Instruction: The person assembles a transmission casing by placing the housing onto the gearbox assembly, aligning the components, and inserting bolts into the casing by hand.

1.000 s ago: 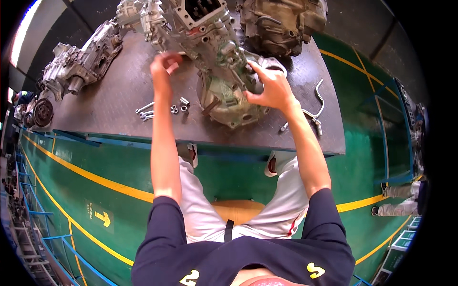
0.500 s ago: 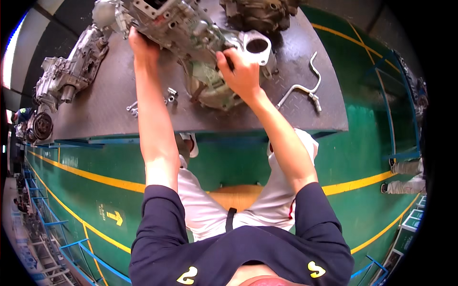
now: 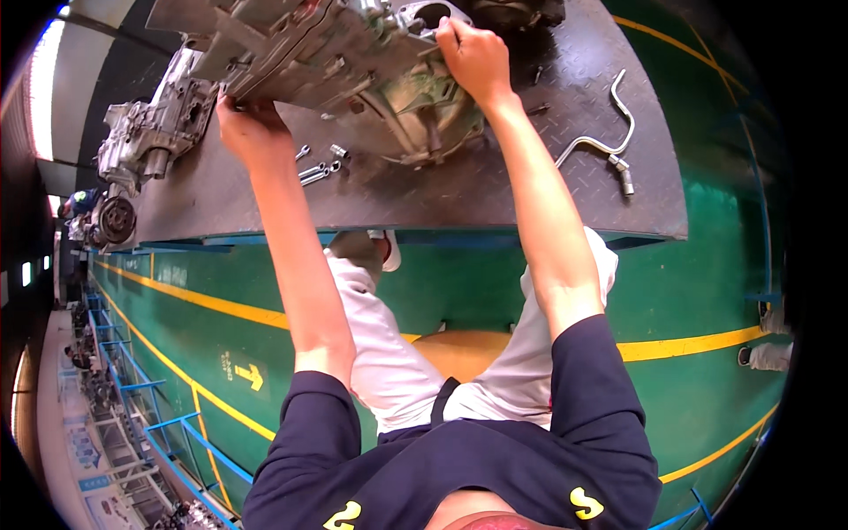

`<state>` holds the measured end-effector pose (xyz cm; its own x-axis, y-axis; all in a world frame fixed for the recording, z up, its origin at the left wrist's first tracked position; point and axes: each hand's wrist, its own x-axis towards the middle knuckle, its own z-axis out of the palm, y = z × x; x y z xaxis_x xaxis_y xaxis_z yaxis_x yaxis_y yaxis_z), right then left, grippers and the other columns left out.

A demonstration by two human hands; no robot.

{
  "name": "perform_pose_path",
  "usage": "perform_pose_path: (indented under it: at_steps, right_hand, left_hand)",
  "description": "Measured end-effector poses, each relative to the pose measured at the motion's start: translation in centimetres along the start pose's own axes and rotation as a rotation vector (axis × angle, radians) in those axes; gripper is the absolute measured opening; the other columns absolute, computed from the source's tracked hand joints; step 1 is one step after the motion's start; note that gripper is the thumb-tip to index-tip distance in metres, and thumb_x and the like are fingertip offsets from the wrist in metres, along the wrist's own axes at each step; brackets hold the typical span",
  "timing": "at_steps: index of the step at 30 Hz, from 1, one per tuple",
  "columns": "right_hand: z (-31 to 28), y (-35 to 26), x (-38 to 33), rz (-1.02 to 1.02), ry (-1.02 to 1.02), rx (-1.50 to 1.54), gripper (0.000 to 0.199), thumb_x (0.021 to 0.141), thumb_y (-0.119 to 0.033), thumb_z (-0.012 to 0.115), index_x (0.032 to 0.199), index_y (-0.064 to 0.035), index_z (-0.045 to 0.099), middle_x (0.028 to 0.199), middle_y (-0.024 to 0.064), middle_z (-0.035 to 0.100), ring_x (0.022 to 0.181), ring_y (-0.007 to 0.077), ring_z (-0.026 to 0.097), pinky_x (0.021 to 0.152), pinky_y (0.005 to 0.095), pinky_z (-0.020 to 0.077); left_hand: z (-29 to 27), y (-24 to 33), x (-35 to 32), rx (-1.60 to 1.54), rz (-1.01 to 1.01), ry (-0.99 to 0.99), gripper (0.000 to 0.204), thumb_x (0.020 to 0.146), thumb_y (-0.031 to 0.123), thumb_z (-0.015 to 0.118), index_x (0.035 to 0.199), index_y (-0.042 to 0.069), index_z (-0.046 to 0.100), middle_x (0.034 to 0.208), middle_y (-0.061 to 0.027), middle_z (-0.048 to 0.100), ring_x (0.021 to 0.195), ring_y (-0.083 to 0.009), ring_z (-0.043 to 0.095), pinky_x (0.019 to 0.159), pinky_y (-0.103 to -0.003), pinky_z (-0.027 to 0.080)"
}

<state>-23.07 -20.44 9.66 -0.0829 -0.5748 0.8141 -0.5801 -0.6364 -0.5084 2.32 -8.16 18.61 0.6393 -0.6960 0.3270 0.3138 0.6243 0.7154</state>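
Item: gearbox housing (image 3: 344, 66), cast metal, grey with a greenish bell end. Location: on the steel workbench (image 3: 495, 190), at 12 o'clock from the person, partly cut off by the upper edge of the view.

Hands: left hand (image 3: 252, 124) at 10 o'clock, pressed under the housing's lower left edge, fingers hidden beneath the casting. Right hand (image 3: 475, 57) at 1 o'clock, closed over the rim by a round bore at the housing's upper right. Both arms fully stretched; hands well apart, one on each end of the casting.

Step in hand, as judged: shifting or turning the housing on the bench, with both hands bearing on it. The next move would call for a firm two-handed hold, the load kept balanced, and the left fingers kept clear of the underside as the casting settles.

Nearby:
- Loose bolts (image 3: 316, 166), just beside the left wrist at 11 o'clock, near the housing's lower edge; they could catch under the casting if it slides that way.
- Bent pipe (image 3: 609, 132), at 2 o'clock, apart from the housing, with a fitting at its lower end.
- Second housing (image 3: 150, 132), at 10 o'clock on the bench's far left, well apart.
- Round part (image 3: 115, 219), at 9 o'clock beyond the bench corner.
- Green floor (image 3: 707, 283) with yellow lines, below the bench.
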Motion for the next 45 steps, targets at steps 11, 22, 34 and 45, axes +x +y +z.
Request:
perform_pose_path:
  at_steps: [11, 22, 34, 45]
  right_hand:
    - [-2.7, 0.0, 2.3, 0.203, -0.159, -0.131, 0.038, 0.094, -0.040, 0.053, 0.089, -0.0066, 0.070, 0.084, 0.0226, 0.068, 0.086, 0.0436, 0.066, 0.076, 0.0522, 0.0529]
    - [-2.1, -5.8, -0.1, 0.358, -0.101, 0.227, 0.036, 0.100, -0.031, 0.038, 0.106, -0.0063, 0.065, 0.101, 0.0277, 0.064, 0.100, 0.0487, 0.059, 0.083, 0.0530, 0.0483]
    - [-2.4, -4.3, -0.9, 0.288, -0.093, 0.503, 0.041, 0.101, -0.031, 0.045, 0.120, 0.0002, 0.064, 0.110, 0.0170, 0.070, 0.103, 0.0235, 0.065, 0.094, 0.0328, 0.0456]
    - [-3.8, -8.5, -4.9, 0.145, -0.005, 0.336, 0.048, 0.097, -0.025, 0.048, 0.135, 0.0031, 0.053, 0.075, 0.0267, 0.062, 0.071, 0.0411, 0.061, 0.069, 0.0477, 0.0457]
  left_hand:
    - [2.9, 2.5, -6.2, 0.126, 0.073, 0.060, 0.029, 0.097, 0.018, 0.043, 0.118, 0.003, 0.057, 0.112, -0.0099, 0.061, 0.099, -0.0226, 0.060, 0.090, -0.035, 0.051]
    - [3.2, 4.7, -11.3, 0.305, 0.115, -0.102, 0.027, 0.099, 0.018, 0.046, 0.122, 0.004, 0.049, 0.121, -0.0118, 0.059, 0.112, -0.0236, 0.061, 0.100, -0.033, 0.046]
    - [3.9, 5.2, -7.7, 0.465, 0.126, -0.085, 0.030, 0.100, 0.025, 0.041, 0.115, 0.004, 0.057, 0.113, -0.0081, 0.063, 0.102, -0.0170, 0.060, 0.090, -0.032, 0.045]
    - [4.1, 1.5, -3.0, -0.161, -0.201, -0.158, 0.038, 0.100, 0.031, 0.045, 0.123, 0.005, 0.060, 0.113, -0.0056, 0.064, 0.104, -0.0168, 0.061, 0.093, -0.033, 0.048]
